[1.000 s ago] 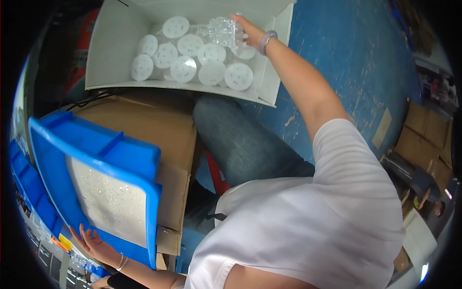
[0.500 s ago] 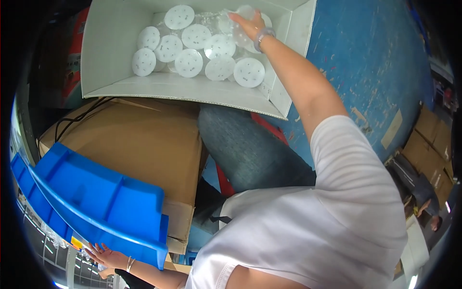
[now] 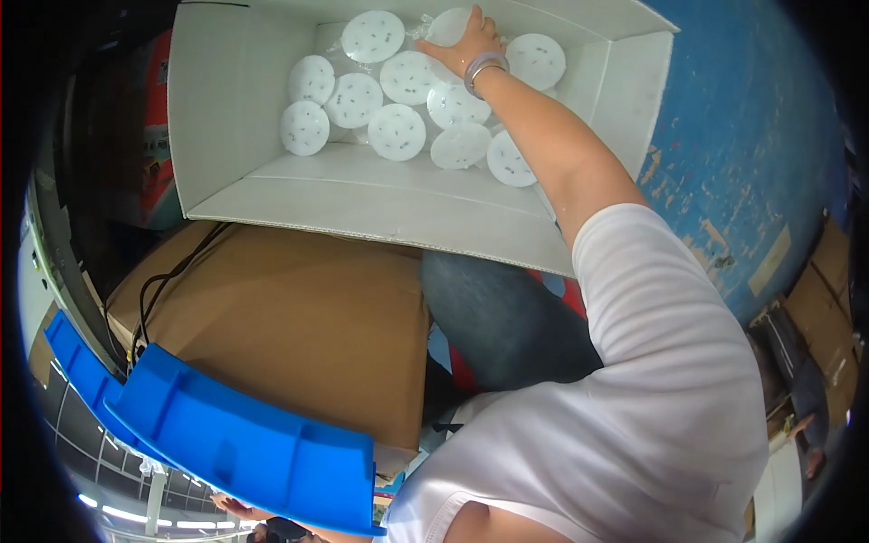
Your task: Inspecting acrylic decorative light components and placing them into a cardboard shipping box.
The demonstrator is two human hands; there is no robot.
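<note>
Right hand: the right hand (image 3: pixel 469 38) reaches into the far end of the white carton (image 3: pixel 235 118), fingers closed over the top of one white disc (image 3: pixel 450 25) in a clear wrapper
Left hand: the left hand (image 3: pixel 237 507) sits at the near left, mostly hidden under the blue bin (image 3: pixel 244 443); it seems to steady the bin, but I cannot tell how the fingers lie
Where the disc is: far side of the carton, right of the middle, touching its neighbours
How it looks: round, flat, matt white, with a few small dark holes near the centre; thin crinkled film around it
How it will handle: judged light and stiff, likely plastic; the film looks slippery, so a pinch on film alone may slide
Where to take hold: by the rim, fingers on opposite edges, or over the top as now
Other discs: about ten more white discs (image 3: pixel 396 132) lie loosely in the carton, some overlapping
Around: a brown carton (image 3: pixel 299 317) just near of the white one, a blue floor (image 3: pixel 751 154) to the right
</note>
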